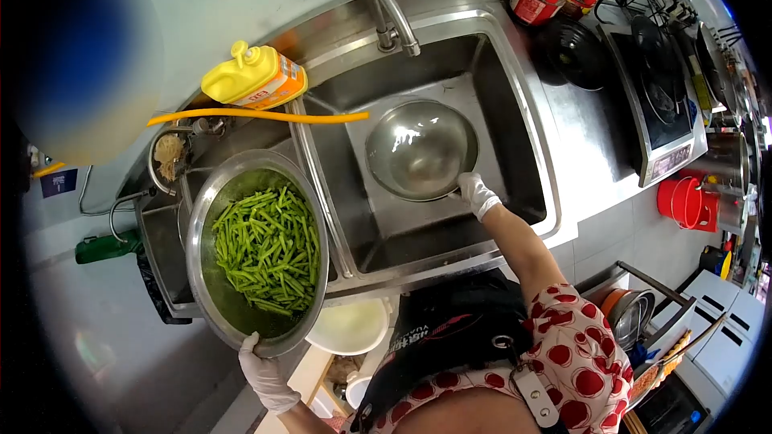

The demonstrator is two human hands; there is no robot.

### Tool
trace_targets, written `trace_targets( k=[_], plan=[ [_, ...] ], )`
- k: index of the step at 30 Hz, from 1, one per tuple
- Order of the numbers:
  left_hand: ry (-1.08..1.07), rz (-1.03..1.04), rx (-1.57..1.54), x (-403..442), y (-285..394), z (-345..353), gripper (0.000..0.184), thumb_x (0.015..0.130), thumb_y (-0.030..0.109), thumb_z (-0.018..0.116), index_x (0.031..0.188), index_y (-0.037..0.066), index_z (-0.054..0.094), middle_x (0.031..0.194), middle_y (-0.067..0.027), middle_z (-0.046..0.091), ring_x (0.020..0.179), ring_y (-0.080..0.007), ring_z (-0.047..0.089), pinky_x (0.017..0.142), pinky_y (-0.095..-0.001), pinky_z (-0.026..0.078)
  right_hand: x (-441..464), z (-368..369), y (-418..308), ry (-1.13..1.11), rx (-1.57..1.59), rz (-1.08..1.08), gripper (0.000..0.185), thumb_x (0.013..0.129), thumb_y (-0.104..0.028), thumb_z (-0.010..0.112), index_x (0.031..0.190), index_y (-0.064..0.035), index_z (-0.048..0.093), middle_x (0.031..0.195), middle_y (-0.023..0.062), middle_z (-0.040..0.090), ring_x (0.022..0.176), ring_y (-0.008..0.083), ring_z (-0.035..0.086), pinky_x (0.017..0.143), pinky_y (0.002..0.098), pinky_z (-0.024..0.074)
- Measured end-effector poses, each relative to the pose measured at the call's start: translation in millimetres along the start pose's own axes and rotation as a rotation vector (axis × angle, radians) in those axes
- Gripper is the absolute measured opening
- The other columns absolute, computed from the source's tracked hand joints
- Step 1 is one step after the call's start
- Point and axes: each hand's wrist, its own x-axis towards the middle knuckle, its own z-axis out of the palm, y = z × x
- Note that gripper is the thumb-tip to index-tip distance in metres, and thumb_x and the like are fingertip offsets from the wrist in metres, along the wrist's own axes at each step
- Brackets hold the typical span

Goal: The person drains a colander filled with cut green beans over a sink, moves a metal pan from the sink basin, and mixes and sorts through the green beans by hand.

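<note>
My left hand, in a white glove, grips the near rim of a large metal bowl. Cut green beans lie in that bowl, which rests at the left of the sink. My right hand, also gloved, is closed on the near right rim of a round metal basin. This basin sits inside the big sink and looks shiny, perhaps with water in it. Above it to the left, a yellow hose reaches over the sink's edge.
The faucet arches over the sink's back edge. A yellow jug stands behind the hose. At right are a black lid and a cooktop. Below the large bowl is a white tub.
</note>
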Motion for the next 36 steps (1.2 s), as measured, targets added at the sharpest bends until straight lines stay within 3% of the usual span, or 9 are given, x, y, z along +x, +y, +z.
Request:
trace_targets(
  k=[10, 12, 15, 18, 22, 28, 31, 34, 36],
  plan=[
    [-0.090, 0.028, 0.079, 19.3, -9.3, -21.8, 0.015, 0.082, 0.005, 0.055, 0.096, 0.001, 0.059, 0.093, -0.0066, 0.060, 0.089, -0.0193, 0.058, 0.085, -0.0313, 0.048, -41.9, 1.1, -58.9, 0.310, 0.087, -0.222, 0.036, 0.076, -0.044, 0.066, 0.081, -0.0094, 0.070, 0.079, 0.0113, 0.068, 0.078, 0.0296, 0.064, 0.077, 0.0339, 0.0520],
    [-0.071, -0.011, 0.040, 19.6, -7.3, -24.7, 0.014, 0.082, 0.005, 0.056, 0.095, 0.002, 0.059, 0.093, -0.0067, 0.061, 0.089, -0.0196, 0.058, 0.084, -0.0316, 0.048, -32.6, 14.7, -73.6, 0.095, -0.124, -0.059, 0.037, 0.079, -0.047, 0.063, 0.081, -0.0108, 0.069, 0.078, 0.0086, 0.067, 0.079, 0.0256, 0.064, 0.075, 0.0339, 0.0511],
    [-0.052, 0.024, 0.082, 27.5, -8.6, -36.8, 0.014, 0.081, 0.005, 0.057, 0.094, 0.002, 0.060, 0.092, -0.0071, 0.062, 0.088, -0.0203, 0.059, 0.083, -0.0325, 0.049, 10.9, 60.9, -61.2, 0.305, -0.686, -0.525, 0.030, 0.086, -0.034, 0.058, 0.107, -0.0156, 0.066, 0.106, 0.0048, 0.067, 0.096, 0.0212, 0.064, 0.086, 0.0298, 0.0488],
    [-0.032, 0.132, 0.158, 23.1, -20.7, -37.4, 0.013, 0.080, 0.005, 0.057, 0.092, 0.002, 0.060, 0.091, -0.0072, 0.062, 0.087, -0.0212, 0.059, 0.082, -0.0337, 0.049, -12.4, -4.2, -60.3, 0.215, -0.312, 0.048, 0.037, 0.082, -0.050, 0.060, 0.089, -0.0145, 0.068, 0.088, 0.0042, 0.066, 0.088, 0.0172, 0.063, 0.073, 0.0321, 0.0501],
    [0.013, 0.125, 0.136, 10.7, -18.9, -17.1, 0.014, 0.079, 0.005, 0.058, 0.092, 0.003, 0.060, 0.090, -0.0069, 0.062, 0.086, -0.0223, 0.060, 0.082, -0.0357, 0.049, 23.8, -50.4, -11.9, -0.004, -0.514, 0.086, 0.021, 0.077, -0.025, 0.069, 0.092, -0.0097, 0.070, 0.092, 0.0059, 0.070, 0.085, 0.0203, 0.067, 0.069, 0.0319, 0.0538],
    [-0.006, -0.031, 0.000, 26.3, -16.8, -18.1, 0.014, 0.078, 0.005, 0.060, 0.092, 0.006, 0.059, 0.087, -0.0054, 0.061, 0.081, -0.0215, 0.059, 0.077, -0.0365, 0.049, 22.7, -141.7, -28.4, -0.104, -0.388, 0.221, 0.015, 0.075, -0.021, 0.068, 0.083, -0.0094, 0.073, 0.090, 0.0065, 0.071, 0.083, 0.0214, 0.068, 0.070, 0.0320, 0.0542],
    [-0.041, 0.031, 0.047, 29.1, -18.9, -20.5, 0.014, 0.078, 0.004, 0.060, 0.091, 0.007, 0.059, 0.086, -0.0041, 0.061, 0.080, -0.0203, 0.059, 0.075, -0.0359, 0.049, 28.6, -154.4, -42.4, 0.069, -0.259, 0.292, 0.021, 0.079, -0.020, 0.064, 0.091, -0.0038, 0.069, 0.093, 0.0117, 0.070, 0.084, 0.0260, 0.068, 0.072, 0.0345, 0.0547],
    [-0.014, 0.009, 0.003, 34.2, -17.1, -25.0, 0.016, 0.078, 0.003, 0.059, 0.094, 0.006, 0.059, 0.088, -0.0043, 0.061, 0.081, -0.0202, 0.059, 0.075, -0.0352, 0.049, 12.2, -168.4, -64.0, 0.551, 0.347, 0.642, 0.024, 0.080, -0.015, 0.058, 0.095, 0.0029, 0.064, 0.097, 0.0227, 0.066, 0.089, 0.0298, 0.067, 0.073, 0.0391, 0.0545],
    [-0.009, -0.028, -0.065, 32.0, -14.3, -19.2, 0.017, 0.078, 0.002, 0.059, 0.096, 0.005, 0.058, 0.089, -0.0048, 0.061, 0.082, -0.0202, 0.059, 0.075, -0.0344, 0.050, -12.1, -186.5, -77.2, 0.551, 0.208, 0.568, 0.030, 0.082, -0.010, 0.052, 0.108, 0.0066, 0.051, 0.096, 0.0253, 0.064, 0.087, 0.0338, 0.067, 0.072, 0.0410, 0.0548]
  ],
)
